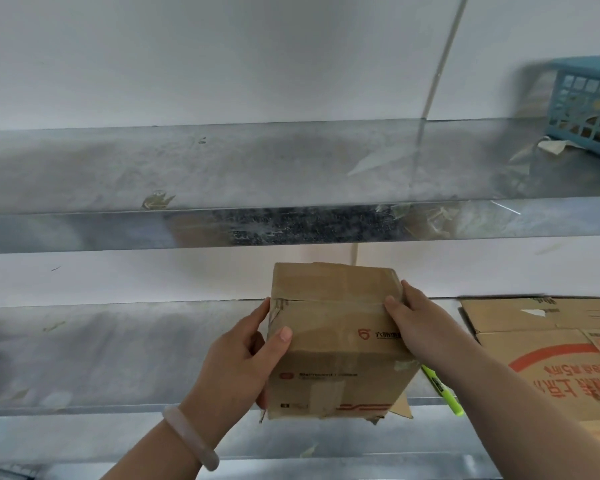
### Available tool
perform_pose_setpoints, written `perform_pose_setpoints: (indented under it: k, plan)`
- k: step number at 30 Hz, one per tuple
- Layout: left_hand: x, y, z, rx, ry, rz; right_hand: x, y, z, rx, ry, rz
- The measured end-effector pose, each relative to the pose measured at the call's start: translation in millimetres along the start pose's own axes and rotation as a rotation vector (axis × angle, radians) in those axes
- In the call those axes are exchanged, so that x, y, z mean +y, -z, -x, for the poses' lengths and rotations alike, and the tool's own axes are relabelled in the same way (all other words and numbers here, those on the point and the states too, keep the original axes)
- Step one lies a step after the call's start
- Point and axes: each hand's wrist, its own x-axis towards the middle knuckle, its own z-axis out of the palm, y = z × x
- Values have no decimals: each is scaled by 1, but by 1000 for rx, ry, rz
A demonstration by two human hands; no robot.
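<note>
we hold a small cardboard box (333, 341) between both hands in front of the lower shelf (118, 358), just above its front edge. our left hand (243, 355) grips the box's left side, thumb curled onto the near face and fingers behind it. our right hand (409, 320) clamps the upper right edge, thumb on the taped seam, fingers wrapped over the far side. the box is tilted, its top leaning away from us. a pale bracelet (191, 436) sits on our left wrist. a yellow-green marker (442, 391) lies on the lower shelf just right of the box, beside flattened cardboard (551, 355). on the upper shelf (222, 168), well to the right, stands a blue basket (586, 105).
</note>
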Motion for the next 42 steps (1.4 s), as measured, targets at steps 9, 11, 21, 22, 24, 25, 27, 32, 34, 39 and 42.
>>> perform_pose_setpoints:
  k: [9,11,21,22,24,25,27,32,34,39,42]
  plan:
    - [-39,-37,-1,-154,82,91,32,-6,3,71,-4,-9]
    - [-43,-36,-4,-91,63,-3,35,-12,4,83,22,-33]
    - [-17,-52,-48,-248,-273,-910,38,-12,-8,21,342,742]
    - [-16,-50,-50,-256,-286,-949,37,-13,-10,19,342,781]
    - [-12,-47,-54,-218,-307,-981,32,-15,-12,49,363,843]
    - [-9,-47,-58,-174,-318,-987,30,-16,-13,66,379,866]
    - [-3,-53,-64,-106,-344,-1010,26,-16,-14,78,443,887]
    - [-9,-70,-73,-268,-384,-1099,22,-18,-19,-53,527,885]
    - [-9,-68,-79,-309,-371,-1121,22,-20,-22,-69,498,906]
    - [-12,-68,-74,-201,-336,-1031,25,-24,-23,15,385,847]
    - [-14,-66,-70,-141,-169,-942,25,-25,-19,41,288,791]
